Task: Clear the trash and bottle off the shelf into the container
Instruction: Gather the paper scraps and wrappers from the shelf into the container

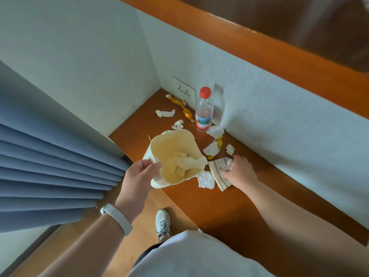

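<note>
Bottle (204, 108) upright, cap up; left hand (139, 172) grips container (175, 156); right hand (238, 170) clutches crumpled wrapper (218, 172).

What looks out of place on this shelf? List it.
Crumpled tissues and gold candy wrappers litter the wooden shelf. A flattened paper cup lies under the right hand. The bottle stands upright, capped.

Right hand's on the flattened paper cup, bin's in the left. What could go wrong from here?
1. The container is tilted and held only at its rim by the left hand, so tissue may spill.
2. Sweeping the paper cup may push nearby tissue off the shelf edge.
3. The upright bottle could topple.
</note>
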Demonstrator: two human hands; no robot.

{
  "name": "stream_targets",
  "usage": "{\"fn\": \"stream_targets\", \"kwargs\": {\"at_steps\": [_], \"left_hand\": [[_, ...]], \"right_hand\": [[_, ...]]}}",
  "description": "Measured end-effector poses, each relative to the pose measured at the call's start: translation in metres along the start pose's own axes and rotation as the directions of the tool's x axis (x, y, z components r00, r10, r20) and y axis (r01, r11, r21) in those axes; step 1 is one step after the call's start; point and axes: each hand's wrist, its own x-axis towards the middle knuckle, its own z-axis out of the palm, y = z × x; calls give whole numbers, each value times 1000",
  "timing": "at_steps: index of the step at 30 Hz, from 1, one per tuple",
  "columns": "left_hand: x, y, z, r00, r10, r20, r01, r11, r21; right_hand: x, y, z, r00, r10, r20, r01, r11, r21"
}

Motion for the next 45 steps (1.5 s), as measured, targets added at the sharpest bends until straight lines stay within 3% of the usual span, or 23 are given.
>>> {"fn": "stream_targets", "kwargs": {"at_steps": [11, 22, 27, 30, 33, 38, 45], "left_hand": [[-8, -4, 4, 999, 34, 24, -35, 999, 14], [-24, -10, 5, 996, 66, 60, -67, 997, 26], [-29, -6, 7, 993, 59, 105, -66, 996, 66], [-26, -4, 5, 987, 79, 137, -90, 993, 80], [-22, -2, 4, 982, 79, 174, -102, 987, 127], [-17, 1, -4, 976, 74, 207, -114, 976, 186], [-9, 3, -25, 981, 29, 194, -61, 985, 162]], "right_hand": [[-21, 17, -7, 993, 102, -53, -84, 959, 272], [-77, -16, -82, 957, -20, -288, 178, 828, 532], [-107, -55, -118, 924, -120, -364, 320, 764, 560], [-115, -79, -119, 919, -245, -307, 370, 805, 464], [-115, -99, -106, 883, -367, -291, 434, 875, 213], [-104, -123, -78, 878, -393, -272, 387, 919, -78], [-90, -148, -58, 861, -431, -271, 403, 902, -155]]}}
